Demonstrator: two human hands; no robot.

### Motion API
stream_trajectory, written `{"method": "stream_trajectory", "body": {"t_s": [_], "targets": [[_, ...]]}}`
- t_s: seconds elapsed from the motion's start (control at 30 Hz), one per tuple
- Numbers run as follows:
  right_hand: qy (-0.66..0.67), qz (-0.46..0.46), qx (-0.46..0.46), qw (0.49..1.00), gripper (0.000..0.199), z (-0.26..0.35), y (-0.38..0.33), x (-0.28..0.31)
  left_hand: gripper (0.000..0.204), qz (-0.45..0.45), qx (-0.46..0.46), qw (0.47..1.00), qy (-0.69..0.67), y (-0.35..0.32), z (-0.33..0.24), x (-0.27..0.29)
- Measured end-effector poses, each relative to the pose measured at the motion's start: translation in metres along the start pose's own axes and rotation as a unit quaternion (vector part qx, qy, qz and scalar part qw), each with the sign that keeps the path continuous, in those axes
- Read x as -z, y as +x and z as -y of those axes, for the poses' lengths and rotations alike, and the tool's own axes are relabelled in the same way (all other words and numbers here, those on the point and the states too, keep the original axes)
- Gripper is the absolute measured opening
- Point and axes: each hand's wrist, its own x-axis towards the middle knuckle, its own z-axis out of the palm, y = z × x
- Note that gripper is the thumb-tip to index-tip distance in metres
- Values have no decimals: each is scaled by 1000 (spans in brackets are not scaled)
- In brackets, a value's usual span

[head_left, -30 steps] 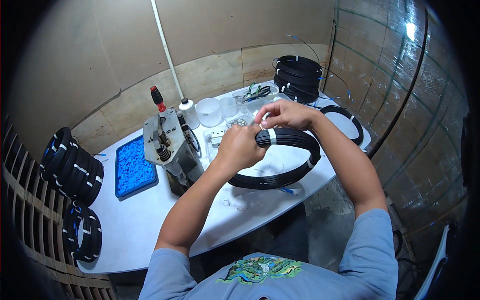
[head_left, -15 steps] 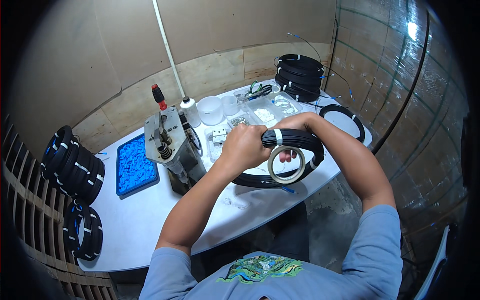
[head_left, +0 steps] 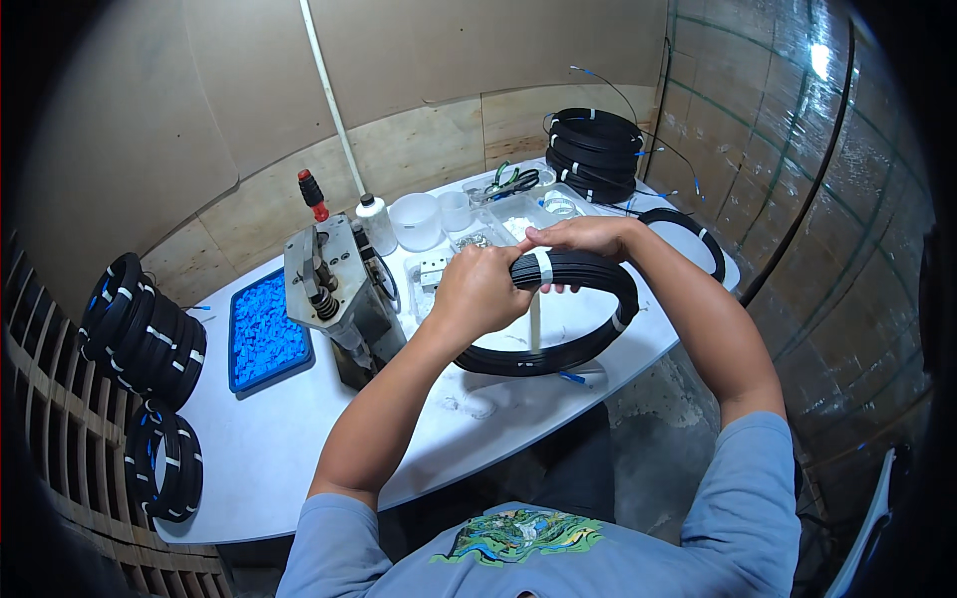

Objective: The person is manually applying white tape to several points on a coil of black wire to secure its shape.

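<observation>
left hand grips a black coil, right hand curls round it; a blue tray holds blue pieces.

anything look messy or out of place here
Mostly no. A loose cable tail juts above the stacked black cable coils at the back right, unlike the taped loops, and pale wispy bits, perhaps scraps, litter the white table near its front edge.

No words, numbers or signs can be read anywhere in the scene. A green and blue picture is printed on the grey-blue shirt at the near edge, and small pale marks on the near side of the black cable coil are too tiny to make out
</observation>
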Motion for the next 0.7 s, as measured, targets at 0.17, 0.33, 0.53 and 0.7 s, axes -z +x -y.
{"method": "stream_trajectory", "body": {"t_s": [0.17, 0.33, 0.53, 0.7], "targets": [[-44, -83, 97, 991, 69, -20, 20, 16, 23, 3, 8, 1000, -2, 3, 3, -6], [-119, -122, 66, 983, 68, -1, 7, 17, 23, 4, 28, 1000, 6, 3, 0, -3], [-54, -13, 28, 998, 85, 12, -13, -2, 22, 1, 45, 999, -5, 4, 5, -4], [-31, 23, -64, 997, 82, 6, -11, 8, 21, -8, 36, 999, -5, 4, 2, -6]]}}
